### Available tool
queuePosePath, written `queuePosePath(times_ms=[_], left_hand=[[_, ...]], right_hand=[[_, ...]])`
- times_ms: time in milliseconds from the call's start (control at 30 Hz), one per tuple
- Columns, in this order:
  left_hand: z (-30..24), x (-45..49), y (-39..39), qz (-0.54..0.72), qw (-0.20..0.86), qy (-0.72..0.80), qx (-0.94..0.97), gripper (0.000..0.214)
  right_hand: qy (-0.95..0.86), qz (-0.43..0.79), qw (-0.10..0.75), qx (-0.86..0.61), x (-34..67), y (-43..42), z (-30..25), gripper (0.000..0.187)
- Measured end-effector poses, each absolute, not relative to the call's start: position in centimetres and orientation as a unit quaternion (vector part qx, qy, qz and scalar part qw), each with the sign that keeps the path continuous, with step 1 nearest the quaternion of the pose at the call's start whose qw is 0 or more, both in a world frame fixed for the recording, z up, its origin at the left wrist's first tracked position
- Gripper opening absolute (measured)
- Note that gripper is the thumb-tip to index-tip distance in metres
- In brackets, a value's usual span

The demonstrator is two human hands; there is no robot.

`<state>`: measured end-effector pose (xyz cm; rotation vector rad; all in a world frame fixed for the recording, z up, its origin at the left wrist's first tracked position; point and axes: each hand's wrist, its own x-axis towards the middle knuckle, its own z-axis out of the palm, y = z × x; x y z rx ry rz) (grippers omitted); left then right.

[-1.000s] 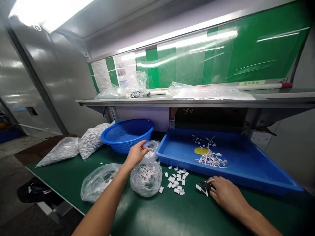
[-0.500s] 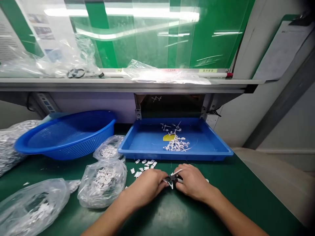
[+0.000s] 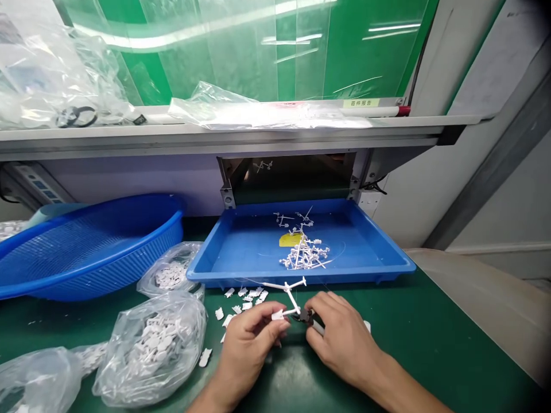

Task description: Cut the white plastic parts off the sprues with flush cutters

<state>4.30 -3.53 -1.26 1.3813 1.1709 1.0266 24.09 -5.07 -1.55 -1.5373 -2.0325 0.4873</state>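
Note:
My left hand (image 3: 256, 344) pinches one end of a white branched plastic sprue (image 3: 287, 288), where a small flat part sits between thumb and fingers. The sprue's other arms stick up and away toward the tray. My right hand (image 3: 342, 332) is closed around small cutting nippers (image 3: 306, 317), whose dark jaws touch or nearly touch a joint of the sprue; most of the handles are hidden in my palm. Loose white plastic parts (image 3: 247, 306) lie on the green table just beyond my left hand, one of them nearer to me beside the bag.
A blue tray (image 3: 241, 281) holds a heap of white sprues (image 3: 305, 252). At left stand a blue basket (image 3: 129, 269) and clear bags of white parts (image 3: 155, 350). A metal shelf edge (image 3: 258, 137) crosses above, with an opening (image 3: 297, 180) behind the tray.
My left hand has turned, so the sprue now stands up in clear view beside the nippers. One more loose part shows on the table near the bag. The view has moved closer and shifted right.

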Motion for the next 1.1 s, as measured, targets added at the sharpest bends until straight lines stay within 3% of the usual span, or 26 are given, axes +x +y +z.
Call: queuePosePath(times_ms=[433, 800, 1100], left_hand=[[-1.3, 4.5, -4.1, 0.408, 0.472, 0.448, 0.641, 0.014], [-1.9, 4.3, -3.8, 0.403, 0.433, 0.432, 0.681, 0.014], [-1.5, 4.9, -3.9, 0.424, 0.493, 0.440, 0.619, 0.018]], right_hand=[[-0.773, 0.181, 0.267, -0.546, 23.8, -5.0, -2.1, 0.018], [-0.798, 0.171, 0.182, -0.548, 24.1, -4.7, -2.7, 0.008], [-0.785, 0.155, 0.240, -0.550, 23.9, -4.9, -2.1, 0.015]])
